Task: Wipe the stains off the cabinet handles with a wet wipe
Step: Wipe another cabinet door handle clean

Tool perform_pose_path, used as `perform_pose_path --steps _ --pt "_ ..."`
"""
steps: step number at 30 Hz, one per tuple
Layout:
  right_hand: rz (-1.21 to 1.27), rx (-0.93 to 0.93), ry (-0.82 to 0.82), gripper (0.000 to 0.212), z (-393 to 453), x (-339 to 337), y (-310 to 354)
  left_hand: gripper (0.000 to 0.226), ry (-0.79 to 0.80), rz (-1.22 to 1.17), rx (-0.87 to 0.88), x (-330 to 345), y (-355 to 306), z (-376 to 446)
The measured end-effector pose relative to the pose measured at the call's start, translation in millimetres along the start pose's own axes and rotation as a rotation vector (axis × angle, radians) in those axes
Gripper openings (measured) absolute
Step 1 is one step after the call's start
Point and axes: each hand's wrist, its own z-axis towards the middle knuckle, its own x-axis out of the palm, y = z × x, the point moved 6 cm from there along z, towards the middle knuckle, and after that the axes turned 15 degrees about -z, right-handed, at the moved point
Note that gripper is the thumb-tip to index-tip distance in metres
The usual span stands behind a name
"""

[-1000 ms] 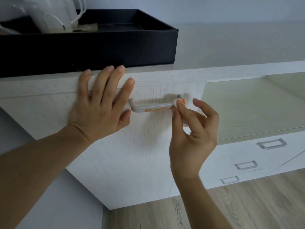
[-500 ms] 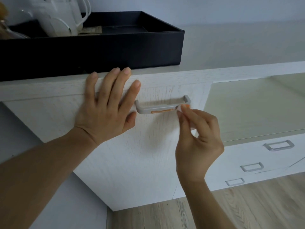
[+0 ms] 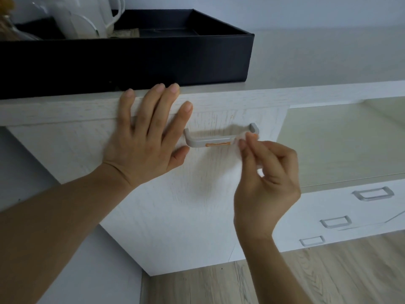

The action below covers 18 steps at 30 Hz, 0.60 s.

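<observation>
A grey bar handle (image 3: 221,139) sits on the upper part of a white wood-grain cabinet door (image 3: 175,211), near the middle of the view. An orange stain (image 3: 218,144) runs along the front of the bar, on its right half. At the handle's right end, the right hand (image 3: 266,183) pinches a small, blurred white wet wipe (image 3: 241,138) between thumb and fingers (image 3: 252,148), pressed against the bar just at 3 o'clock from the stain. The other fingers of that hand curl in toward the palm.

At 9 o'clock from the handle, the left hand (image 3: 144,137) lies flat on the door, fingers spread and holding nothing, fingertips reaching up over the cabinet's top edge, thumb just below the bar's left end.

At 12 o'clock, a black tray (image 3: 153,58) stands on the cabinet top, with white and clear vessels inside it at the far left. At 4 o'clock, lower white drawers carry three more grey handles (image 3: 373,193). Pale wood floor (image 3: 306,277) shows at 6 o'clock.
</observation>
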Motion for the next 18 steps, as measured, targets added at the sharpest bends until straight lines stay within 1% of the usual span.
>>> perform_pose_path --steps 1,4,8,13,15,18 --pt "0.000 0.003 -0.012 0.018 1 0 -2 0.073 0.000 0.004 0.002 0 0 0" --pt "-0.016 -0.093 0.026 0.018 -3 2 5 0.072 0.006 0.021 0.007 2 -1 -1" --pt "-0.021 -0.003 -0.008 0.017 -4 0 5 0.071 0.011 0.034 0.009 1 0 -2" --pt "-0.037 0.097 0.056 0.017 -2 -8 5 0.074 0.032 0.010 0.022 -5 2 1" --pt "-0.046 0.088 0.081 0.017 0 -7 6 0.075 0.027 -0.036 0.057 -13 9 1" --pt "-0.068 0.066 0.075 0.017 3 -7 6 0.073 0.054 -0.055 0.194 -16 19 0"
